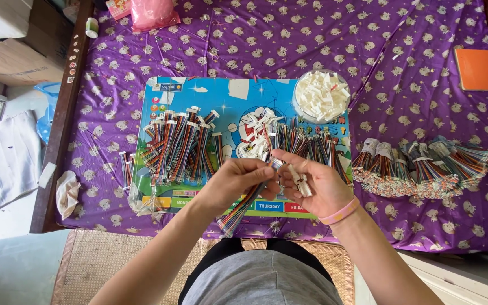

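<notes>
While both hands meet above the colourful cartoon board [199,90], the left hand [234,179] pinches the upper end of a rainbow ribbon cable bundle [243,208] between thumb and fingertips; the bundle hangs down and leftward below the hands, its lower end over the board's front edge. The right hand [313,183] has its fingertips closed on the same cable end, touching the left hand, and several small white connectors [301,183] lie tucked in its curled palm. A pink wristband [340,213] circles the right wrist. On the board, a heap of finished cables [179,147] lies to the left, more cables [312,148] just behind the hands. A clear bowl of white connectors [321,95] stands at the board's far right corner. Taped cable bundles [425,166] rest on the purple patterned bedsheet [413,68] to the right, with an orange notebook [480,69] beyond.
</notes>
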